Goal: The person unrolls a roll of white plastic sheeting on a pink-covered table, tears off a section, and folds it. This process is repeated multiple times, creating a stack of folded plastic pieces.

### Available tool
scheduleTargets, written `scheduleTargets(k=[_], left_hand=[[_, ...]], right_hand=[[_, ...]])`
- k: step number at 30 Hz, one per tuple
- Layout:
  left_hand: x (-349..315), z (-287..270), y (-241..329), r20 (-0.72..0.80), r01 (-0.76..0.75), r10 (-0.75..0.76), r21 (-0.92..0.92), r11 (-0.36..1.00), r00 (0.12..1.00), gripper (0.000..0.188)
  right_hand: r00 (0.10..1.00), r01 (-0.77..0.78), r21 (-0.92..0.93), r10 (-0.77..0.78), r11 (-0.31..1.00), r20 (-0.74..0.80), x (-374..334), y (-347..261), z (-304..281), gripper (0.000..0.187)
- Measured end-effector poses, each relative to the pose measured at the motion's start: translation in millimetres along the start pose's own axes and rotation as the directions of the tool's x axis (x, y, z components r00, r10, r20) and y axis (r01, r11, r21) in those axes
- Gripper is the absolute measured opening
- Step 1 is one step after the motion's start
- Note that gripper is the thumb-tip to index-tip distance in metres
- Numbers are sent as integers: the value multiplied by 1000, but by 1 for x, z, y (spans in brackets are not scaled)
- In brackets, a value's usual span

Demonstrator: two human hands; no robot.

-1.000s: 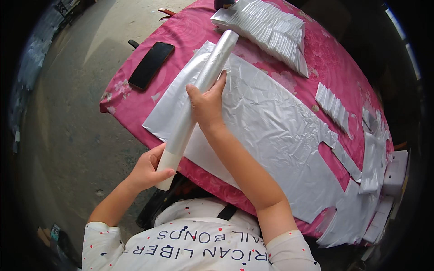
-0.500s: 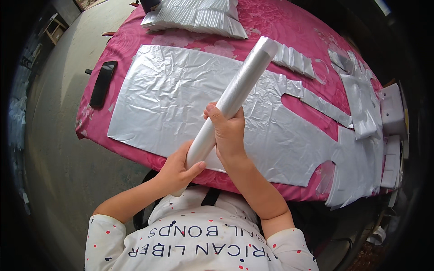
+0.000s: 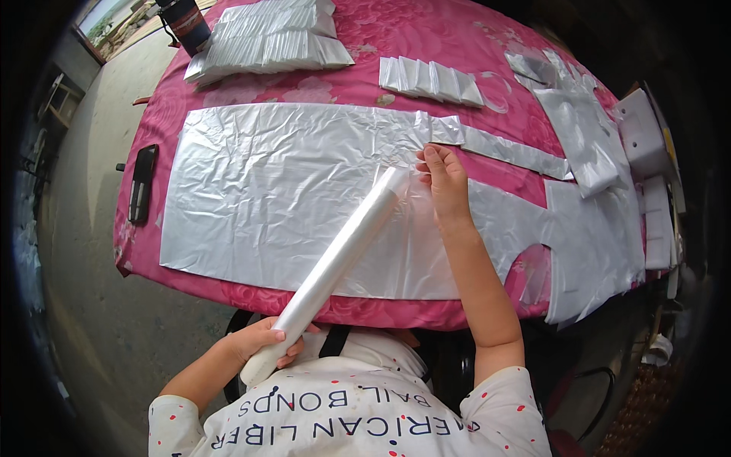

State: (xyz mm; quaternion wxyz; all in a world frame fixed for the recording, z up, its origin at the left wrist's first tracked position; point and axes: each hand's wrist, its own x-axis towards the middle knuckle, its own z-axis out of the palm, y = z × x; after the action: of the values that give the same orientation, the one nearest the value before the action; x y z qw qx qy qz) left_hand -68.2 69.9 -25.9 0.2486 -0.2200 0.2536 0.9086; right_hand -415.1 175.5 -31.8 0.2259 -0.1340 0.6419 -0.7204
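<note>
**One end held!**

The plastic roll [image 3: 331, 268] slants across the table's [image 3: 365, 311] near edge, left hand [image 3: 266, 343] clutching its lower end; right hand [image 3: 448, 183] seemingly pinches loose film [image 3: 413, 185], hard to make out. Held one-ended, the roll could swing and tear that film. Earlier, the right hand wrapped its middle.

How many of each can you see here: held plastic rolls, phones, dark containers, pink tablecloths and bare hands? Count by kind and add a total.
Held plastic roll: 1
Phone: 1
Dark container: 1
Pink tablecloth: 1
Bare hands: 2 (left hand, right hand)
Total: 6
</note>
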Motion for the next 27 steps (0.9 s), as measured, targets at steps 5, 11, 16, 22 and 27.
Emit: scheduleTargets(k=[5, 11, 16, 22, 27], left_hand=[[-2, -8, -10, -46, -4, 6, 53, 999, 999, 72], [-2, -5, -7, -50, -7, 12, 83, 996, 999, 70], [-3, -8, -5, -76, 14, -1, 166, 986, 997, 78], [-23, -26, -13, -96, 157, -135, 276, 948, 986, 72], [-39, -39, -2, -114, 295, -272, 414, 861, 955, 50]], right_hand=[[873, -245, -250, 325, 937, 363, 6, -22, -13, 25], [763, -229, -402, 420, 886, 492, 1, -31, -5, 18], [818, -208, -371, 369, 905, 442, 2, -21, -12, 11], [998, 56, -567, -67, 822, 3, 64, -25, -95, 15], [971, 97, -594, -206, 798, -119, 90, -26, -173, 15]])
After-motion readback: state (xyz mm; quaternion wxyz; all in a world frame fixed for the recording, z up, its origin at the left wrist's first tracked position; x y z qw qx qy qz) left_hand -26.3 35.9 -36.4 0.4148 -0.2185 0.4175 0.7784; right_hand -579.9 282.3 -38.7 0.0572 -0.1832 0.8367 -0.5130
